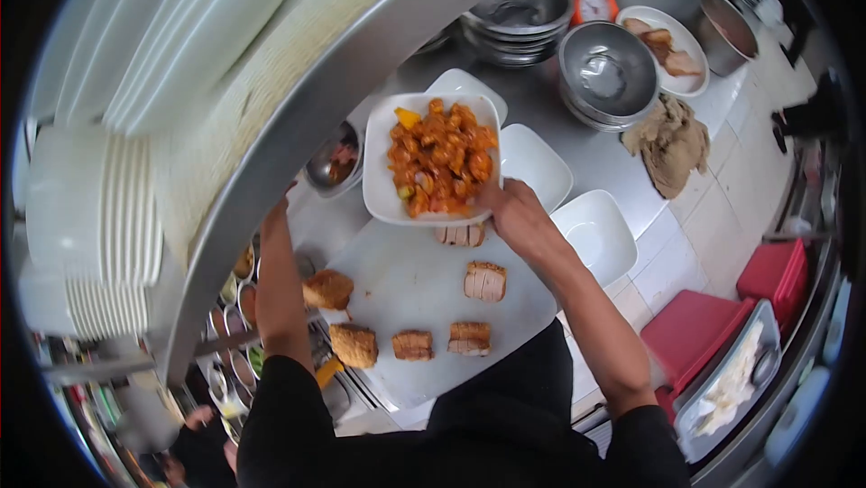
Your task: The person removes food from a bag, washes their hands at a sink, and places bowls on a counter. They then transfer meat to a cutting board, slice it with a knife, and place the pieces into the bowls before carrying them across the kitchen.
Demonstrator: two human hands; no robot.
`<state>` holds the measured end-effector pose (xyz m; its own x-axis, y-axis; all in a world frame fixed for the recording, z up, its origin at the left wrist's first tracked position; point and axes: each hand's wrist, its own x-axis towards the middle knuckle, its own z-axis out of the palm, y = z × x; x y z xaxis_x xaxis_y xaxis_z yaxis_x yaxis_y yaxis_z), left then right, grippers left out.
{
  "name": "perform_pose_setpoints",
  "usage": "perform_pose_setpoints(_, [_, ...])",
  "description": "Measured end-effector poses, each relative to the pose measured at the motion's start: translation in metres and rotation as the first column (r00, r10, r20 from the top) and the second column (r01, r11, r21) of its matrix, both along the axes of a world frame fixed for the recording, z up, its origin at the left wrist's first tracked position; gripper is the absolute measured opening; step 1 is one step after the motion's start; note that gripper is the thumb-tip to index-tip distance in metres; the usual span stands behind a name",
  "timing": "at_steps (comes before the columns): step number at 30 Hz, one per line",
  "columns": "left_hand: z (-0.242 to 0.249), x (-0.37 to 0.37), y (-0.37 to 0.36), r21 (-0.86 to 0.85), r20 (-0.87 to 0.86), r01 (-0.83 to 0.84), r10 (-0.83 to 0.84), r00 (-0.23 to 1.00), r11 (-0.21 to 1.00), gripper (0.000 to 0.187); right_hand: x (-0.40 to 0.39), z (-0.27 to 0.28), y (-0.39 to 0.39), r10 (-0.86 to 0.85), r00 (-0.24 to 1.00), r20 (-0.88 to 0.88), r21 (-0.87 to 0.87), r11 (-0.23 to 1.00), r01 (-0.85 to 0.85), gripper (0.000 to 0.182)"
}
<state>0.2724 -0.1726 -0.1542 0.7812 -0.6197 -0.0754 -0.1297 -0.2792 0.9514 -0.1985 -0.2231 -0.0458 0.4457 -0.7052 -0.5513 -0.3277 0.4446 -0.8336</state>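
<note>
A white square bowl (381, 192) filled with glossy orange-red sauced pieces (440, 159) is held above the cutting board (388, 262). My right hand (516, 210) grips its lower right edge. My left hand (281, 199) is at the metal shelf edge left of the bowl, its fingers mostly hidden. On the board lie sliced portions of crisp-skinned meat (484, 281), others along the lower part (412, 345), and larger uncut pieces (353, 345) at the left. Empty white square bowls (595, 237) stand to the right of the held one.
A metal shelf (298, 100) with stacked white plates (68, 208) crosses the upper left. Steel bowls (609, 73), a brown cloth (669, 145), a plate of meat (681, 78) and a pot (727, 32) stand upper right. Red bins (695, 330) are lower right; another person (200, 447) is lower left.
</note>
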Motion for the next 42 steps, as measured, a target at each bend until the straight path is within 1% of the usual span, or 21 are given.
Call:
perform_pose_setpoints(1, [-0.033, 0.040, -0.002, 0.019, 0.073, 0.059, -0.061, 0.996, 0.998, 0.047, -0.014, 0.003, 0.007, -0.029, 1.000, -0.003, -0.014, 0.999, 0.029, 0.050])
perform_pose_setpoints(3, [-0.094, 0.150, -0.038, 0.194, -0.500, -0.051, 0.144, 0.854, 0.980, 0.046, -0.044, -0.002, 0.013, -0.141, 0.990, -0.021, -0.018, 0.990, 0.141, 0.048])
perform_pose_setpoints(4, [-0.154, 0.193, -0.034, 0.047, -0.025, 0.248, -0.247, 0.969, 0.968, 0.043, -0.063, -0.008, 0.017, -0.068, 0.997, -0.036, -0.134, 0.989, 0.062, 0.046])
perform_pose_setpoints(5, [-0.097, 0.128, -0.044, -0.097, -0.520, 0.194, -0.215, 0.827, 0.976, 0.042, -0.079, -0.012, 0.024, 0.011, 0.998, -0.068, -0.243, 0.970, -0.027, 0.044])
perform_pose_setpoints(8, [-0.081, 0.100, -0.066, -0.184, -0.607, 0.238, -0.301, 0.736, 0.954, 0.037, -0.123, -0.009, 0.039, -0.153, 0.987, -0.041, -0.234, 0.962, 0.139, 0.041])
perform_pose_setpoints(9, [-0.085, 0.112, -0.068, -0.226, -0.611, 0.255, -0.341, 0.714, 0.940, 0.037, -0.126, 0.007, 0.045, -0.400, 0.916, 0.021, -0.012, 0.916, 0.400, 0.036])
perform_pose_setpoints(14, [-0.086, 0.117, -0.057, -0.312, -0.616, 0.103, -0.284, 0.735, 0.944, 0.036, -0.199, 0.010, 0.084, -0.629, 0.775, 0.055, 0.018, 0.777, 0.629, 0.027])
perform_pose_setpoints(16, [-0.071, 0.117, -0.043, -0.235, -0.497, 0.024, -0.141, 0.856, 0.972, 0.037, -0.230, 0.009, 0.100, -0.746, 0.662, 0.072, 0.010, 0.664, 0.748, 0.025])
perform_pose_setpoints(17, [-0.071, 0.133, -0.028, 0.124, 0.205, 0.334, -0.353, 0.913, 0.934, 0.037, -0.250, 0.005, 0.109, -0.770, 0.628, 0.111, 0.058, 0.636, 0.769, 0.019])
perform_pose_setpoints(18, [-0.063, 0.139, -0.021, -0.099, 0.095, 0.353, -0.344, 0.934, 0.930, 0.034, -0.269, 0.002, 0.117, -0.796, 0.587, 0.148, 0.103, 0.603, 0.791, 0.015])
perform_pose_setpoints(19, [-0.063, 0.136, -0.008, -0.147, 0.376, 0.457, -0.378, 0.846, 0.877, 0.028, -0.285, -0.001, 0.124, -0.826, 0.546, 0.140, 0.086, 0.560, 0.824, 0.015])
perform_pose_setpoints(20, [-0.035, 0.122, 0.001, 0.101, 0.409, 0.277, -0.294, 0.864, 0.955, 0.029, -0.299, -0.002, 0.130, -0.846, 0.515, 0.139, 0.061, 0.526, 0.848, 0.015])
perform_pose_setpoints(21, [0.014, 0.047, 0.010, 0.266, 0.767, 0.226, -0.348, 0.539, 0.937, 0.030, -0.313, -0.003, 0.135, -0.871, 0.484, 0.088, 0.032, 0.488, 0.872, 0.016])
perform_pose_setpoints(22, [-0.027, 0.125, 0.014, 0.050, 0.616, 0.212, -0.198, 0.762, 0.976, 0.032, -0.329, -0.007, 0.139, -0.892, 0.450, 0.041, 0.002, 0.450, 0.893, 0.017])
perform_pose_setpoints(23, [-0.008, 0.101, 0.024, 0.127, 0.826, 0.306, -0.272, 0.494, 0.943, 0.034, -0.347, -0.016, 0.144, -0.902, 0.426, 0.067, 0.005, 0.428, 0.904, 0.026])
perform_pose_setpoints(26, [0.059, -0.039, 0.032, -0.095, 0.543, 0.148, -0.073, 0.837, 0.984, 0.036, -0.391, -0.026, 0.149, -0.918, 0.393, 0.051, 0.006, 0.393, 0.919, 0.027])
perform_pose_setpoints(29, [0.103, -0.178, 0.030, -0.216, 0.137, 0.065, -0.035, 0.990, 0.974, 0.038, -0.442, -0.045, 0.143, -0.936, 0.350, -0.032, 0.025, 0.349, 0.937, 0.029])
perform_pose_setpoints(34, [0.126, -0.351, 0.014, -0.262, -0.310, 0.094, -0.176, 0.935, 0.960, 0.044, -0.511, -0.053, 0.120, -0.891, 0.453, 0.004, -0.075, 0.451, 0.889, 0.026])
perform_pose_setpoints(38, [0.126, -0.446, -0.011, -0.229, -0.505, 0.172, -0.268, 0.821, 0.958, 0.049, -0.563, -0.070, 0.086, -0.902, 0.427, 0.061, 0.055, 0.430, 0.901, 0.033])
perform_pose_setpoints(40, [0.123, -0.504, -0.036, -0.223, -0.447, 0.359, -0.423, 0.789, 0.906, 0.036, -0.586, -0.080, 0.063, -0.904, 0.423, 0.066, 0.058, 0.427, 0.903, 0.032])
perform_pose_setpoints(42, [0.101, -0.529, -0.068, -0.037, -0.568, 0.415, -0.361, 0.740, 0.909, 0.037, -0.603, -0.077, 0.037, -0.918, 0.377, 0.120, 0.047, 0.384, 0.922, 0.029])
